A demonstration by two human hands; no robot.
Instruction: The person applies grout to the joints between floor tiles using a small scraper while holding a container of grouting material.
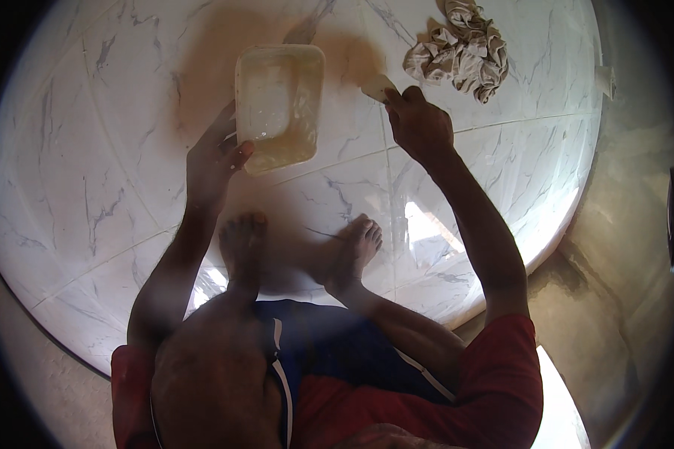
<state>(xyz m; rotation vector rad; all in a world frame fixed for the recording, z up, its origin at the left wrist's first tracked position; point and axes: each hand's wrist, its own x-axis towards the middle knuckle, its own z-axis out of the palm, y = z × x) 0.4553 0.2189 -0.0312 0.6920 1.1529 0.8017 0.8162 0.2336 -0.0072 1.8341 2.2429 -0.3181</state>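
Observation:
My left hand [221,153] grips the near left edge of a pale rectangular plastic tub [316,112], its thumb over the rim. The tub is tipped so that its inside faces me, and a wet, cloudy film coats its walls. To the right of the tub, my right hand [421,123] is closed on a small flat pale piece [377,87], pinched between thumb and fingers. That piece is apart from the tub and above the floor; its exact kind I cannot make out.
A crumpled beige cloth [468,52] lies on the white marbled tile floor [127,150] at the far right. My bare feet [359,243] rest on the tiles below the tub. Beyond the tiles' curved right edge is a duller grey-brown floor [614,299].

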